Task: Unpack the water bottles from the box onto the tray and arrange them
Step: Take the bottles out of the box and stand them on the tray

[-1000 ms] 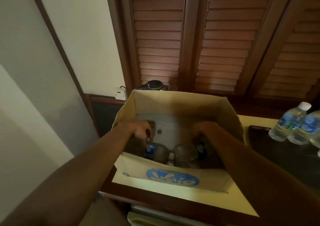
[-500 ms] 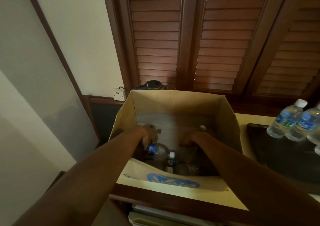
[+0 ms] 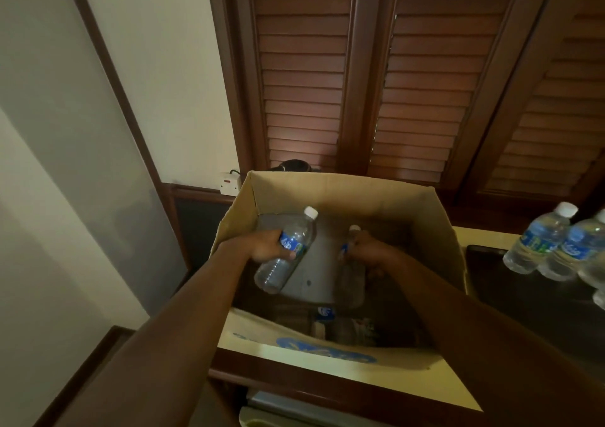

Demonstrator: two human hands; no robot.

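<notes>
Inside the open cardboard box (image 3: 330, 194), the left hand (image 3: 262, 246) is wrapped around the middle of a clear water bottle (image 3: 286, 251), fingers curled over its blue label. That bottle is tilted, its white cap pointing up and away and its base lower, toward the person, and it is held clear of the box floor. Just to the right, the right hand (image 3: 368, 249) is closed around a second water bottle (image 3: 350, 262), which stands more nearly upright with its white cap showing above the knuckles; most of its body is dim and partly hidden by the hand. Both forearms reach in over the near wall of the box. Between the two bottles a pale grey patch of the box floor shows. Lower, against the near wall, more bottles (image 3: 327, 315) lie in shadow, one blue label visible; their number cannot be told. The box rests on a pale-topped wooden counter (image 3: 386, 380), with a blue logo on its near flap. To the right, a dark tray (image 3: 484, 262) sits on the counter beside the box, and several water bottles with white caps (image 3: 537, 243) stand close together on it at the frame's edge. Behind the box rise brown louvred shutters (image 3: 419, 82), and a white wall socket (image 3: 229, 182) sits near the box's far left corner.
</notes>
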